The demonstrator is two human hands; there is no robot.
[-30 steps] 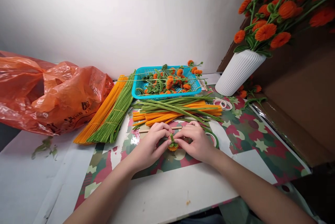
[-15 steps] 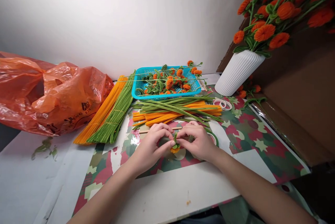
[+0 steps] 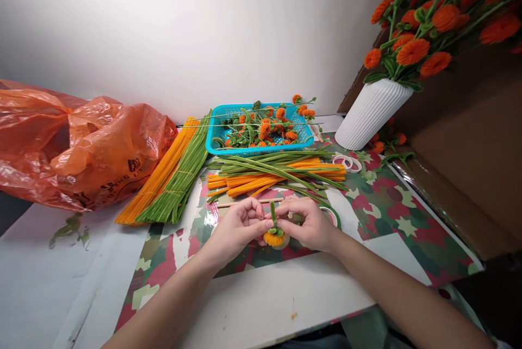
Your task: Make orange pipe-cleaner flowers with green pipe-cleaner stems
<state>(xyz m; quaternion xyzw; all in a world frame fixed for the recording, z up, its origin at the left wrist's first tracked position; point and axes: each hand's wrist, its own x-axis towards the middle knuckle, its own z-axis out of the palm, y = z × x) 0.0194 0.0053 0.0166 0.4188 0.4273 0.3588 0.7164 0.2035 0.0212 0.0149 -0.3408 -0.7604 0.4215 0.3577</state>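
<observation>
A small orange flower [image 3: 274, 238] with a green stem hangs head down between my hands, its stem end pointing up. My left hand [image 3: 240, 225] pinches it from the left, thumb and curled fingers at the green part. From the right, my right hand [image 3: 306, 222] closes thumb and forefinger on the same green part. Just beyond my hands lies a thin wooden stick [image 3: 228, 205]. A roll of green tape [image 3: 335, 217] lies partly hidden behind my right hand. Farther back is a loose pile of green and orange fuzzy stems [image 3: 261, 178].
A blue basket [image 3: 261, 151] holds orange flowers and green leaves. Bundled stems [image 3: 175, 186] and a red plastic bag [image 3: 101, 153] lie at left. At right stand a white vase [image 3: 371, 112] of orange flowers and a cardboard box [image 3: 460, 148]. White rings [image 3: 351, 163] lie near the vase.
The flower shows more fully, with its stem more upright. My left fingers have curled in and shifted slightly toward me.
</observation>
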